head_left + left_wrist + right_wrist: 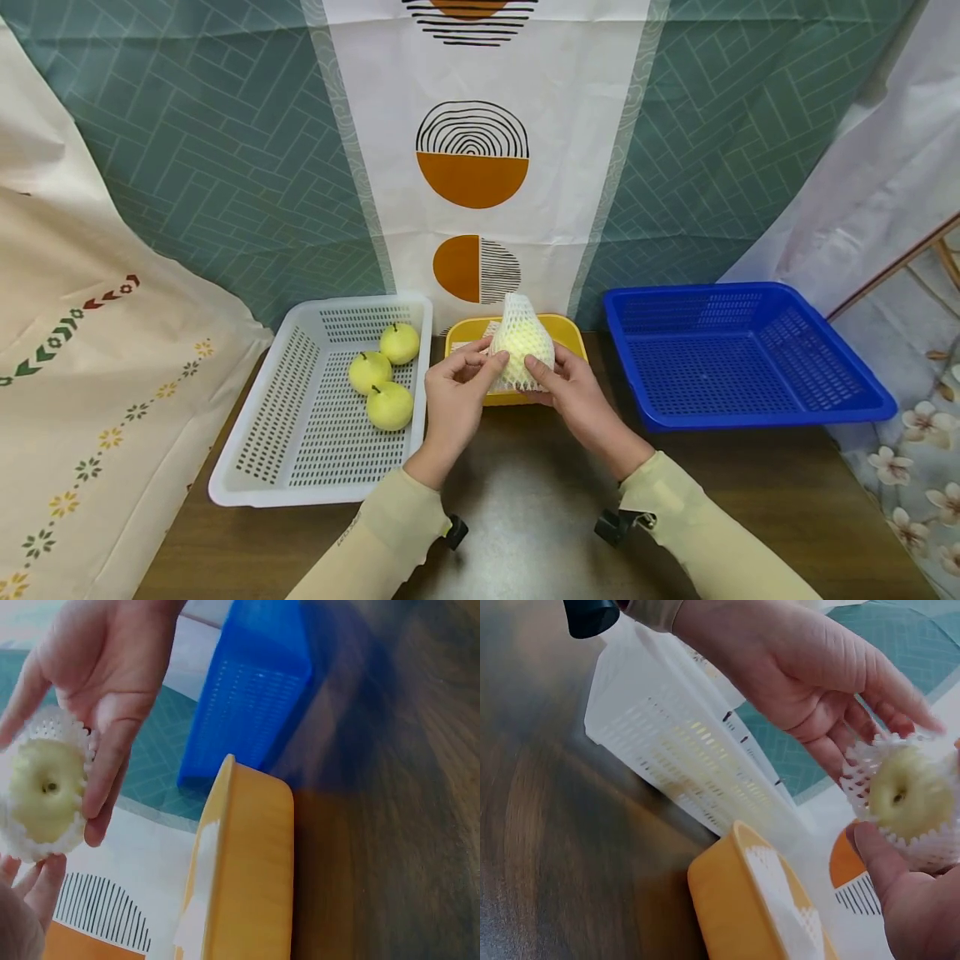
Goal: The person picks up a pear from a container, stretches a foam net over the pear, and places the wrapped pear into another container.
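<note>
Between my two hands, above the yellow basket, a pale yellow-green pear (521,350) sits inside a white foam net sleeve (517,310). The sleeve narrows to a gathered top above the fruit. My left hand (455,404) holds the net's left side between thumb and fingers. On the other side, my right hand (588,408) grips it with the thumb in front and fingers behind. Both wrist views show the pear's underside (46,787) bare at the sleeve's open lower end, with the net edge (862,769) around it.
A white slotted basket (251,442) on the left holds three pears (390,407). The yellow basket (573,337) at the back middle contains more white foam nets (776,889). A blue basket (750,367) stands at right. Patterned cloth (480,75) hangs behind the brown table (525,517).
</note>
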The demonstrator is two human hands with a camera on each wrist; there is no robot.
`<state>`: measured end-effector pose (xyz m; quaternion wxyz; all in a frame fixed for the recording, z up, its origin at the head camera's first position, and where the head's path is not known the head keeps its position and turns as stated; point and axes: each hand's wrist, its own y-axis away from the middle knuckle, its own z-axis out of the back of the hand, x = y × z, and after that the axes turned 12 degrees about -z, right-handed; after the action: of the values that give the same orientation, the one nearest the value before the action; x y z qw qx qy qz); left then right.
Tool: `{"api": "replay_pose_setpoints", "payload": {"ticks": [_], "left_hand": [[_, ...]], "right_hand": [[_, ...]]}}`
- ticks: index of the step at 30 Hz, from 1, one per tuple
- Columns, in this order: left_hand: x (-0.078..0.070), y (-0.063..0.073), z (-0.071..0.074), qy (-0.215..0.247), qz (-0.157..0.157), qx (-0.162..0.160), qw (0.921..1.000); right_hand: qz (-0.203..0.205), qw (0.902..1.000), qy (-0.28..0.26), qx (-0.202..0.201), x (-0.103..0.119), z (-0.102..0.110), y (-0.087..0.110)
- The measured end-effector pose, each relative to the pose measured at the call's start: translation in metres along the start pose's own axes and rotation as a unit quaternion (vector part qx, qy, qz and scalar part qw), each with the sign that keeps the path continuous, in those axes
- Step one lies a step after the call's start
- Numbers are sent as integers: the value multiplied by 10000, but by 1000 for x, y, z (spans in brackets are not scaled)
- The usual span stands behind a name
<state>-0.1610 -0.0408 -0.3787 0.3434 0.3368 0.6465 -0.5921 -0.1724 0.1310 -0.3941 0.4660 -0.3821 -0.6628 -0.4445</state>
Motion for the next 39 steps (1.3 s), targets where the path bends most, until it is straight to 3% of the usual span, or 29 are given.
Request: {"api": "replay_pose_setpoints", "payload": {"ticks": [5, 10, 13, 17, 22, 25, 30, 34, 39], "left_hand": [[7, -3, 1, 472, 851, 60, 9952], [18, -3, 0, 185, 1185, 557, 9912], [21, -3, -1, 94, 1215, 679, 9902], [20, -4, 1, 213, 1249, 508, 9906], [15, -4, 3, 1209, 1331, 474, 9826], [16, -4, 4, 1598, 1210, 437, 9787], [21, -2, 3, 1097, 800, -31, 9907], [23, 0, 4, 498, 650, -333, 9961], [21, 1, 4, 625, 841, -57, 9945]], "right_hand": [[107, 9976, 336, -595, 0, -1, -3], [648, 9912, 522, -1031, -3, -4, -5], [944, 9897, 644, -857, -5, -4, -4], [1041, 9914, 701, -374, -3, -2, 0], [778, 9962, 366, -117, 6, 4, 4], [731, 9958, 512, -179, 8, 4, 3], [810, 9909, 711, -812, 6, 4, 2], [976, 9892, 546, -947, 5, 6, 2], [1127, 9852, 759, -1049, 5, 6, -2]]}}
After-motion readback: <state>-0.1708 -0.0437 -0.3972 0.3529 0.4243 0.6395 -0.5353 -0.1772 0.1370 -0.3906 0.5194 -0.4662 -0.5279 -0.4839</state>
